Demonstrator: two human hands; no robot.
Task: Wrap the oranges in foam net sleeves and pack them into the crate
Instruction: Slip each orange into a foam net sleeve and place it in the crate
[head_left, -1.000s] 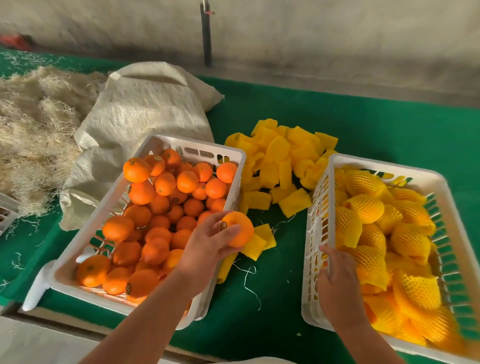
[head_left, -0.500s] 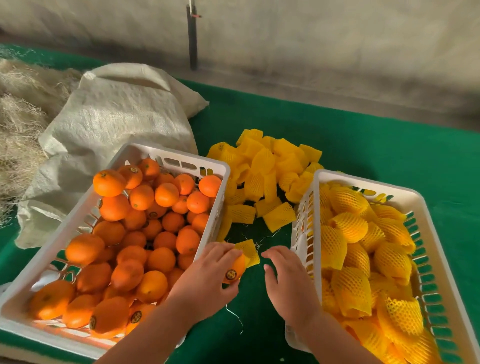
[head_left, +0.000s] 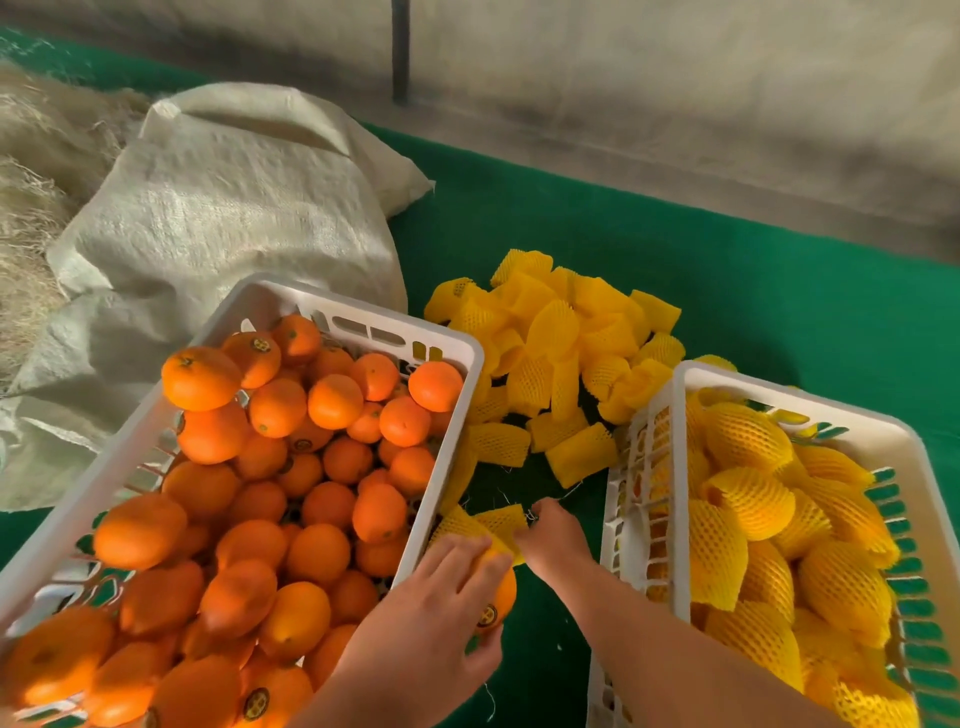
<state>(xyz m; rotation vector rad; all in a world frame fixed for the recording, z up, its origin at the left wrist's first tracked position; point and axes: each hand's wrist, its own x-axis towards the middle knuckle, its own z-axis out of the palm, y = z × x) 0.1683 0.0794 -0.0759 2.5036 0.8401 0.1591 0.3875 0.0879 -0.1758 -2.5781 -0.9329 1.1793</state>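
Holding one orange (head_left: 498, 597) between the two crates, the left hand (head_left: 431, 613) wraps its fingers over the top of the fruit; the grip is closed around it. The right hand (head_left: 553, 535) pinches the edge of a foam net sleeve (head_left: 501, 519) lying on the green desk (head_left: 779, 291) just ahead of the orange, touching or nearly touching it.

Handling, as judged: the orange is firm, smooth-skinned and moderately heavy for its size, so a full-palm hold across its widest part suits it. The sleeve is very light, soft and stretchy; it should be taken at its open rim and spread, since it collapses flat under any pressure. The netting probably snags slightly on the skin, so the orange is best pushed in stem-end first.

Counts: two white crates. The left crate (head_left: 332, 301) holds unwrapped oranges, well over thirty visible, piled too deep for an exact count. The right crate (head_left: 789, 384) holds wrapped oranges, roughly fifteen to twenty visible. A loose pile of empty sleeves (head_left: 561, 338), about twenty-five, lies between the crates' far ends. One woven sack (head_left: 234, 208) lies behind the left crate, with a heap of straw-like fibre (head_left: 31, 208) beside it.
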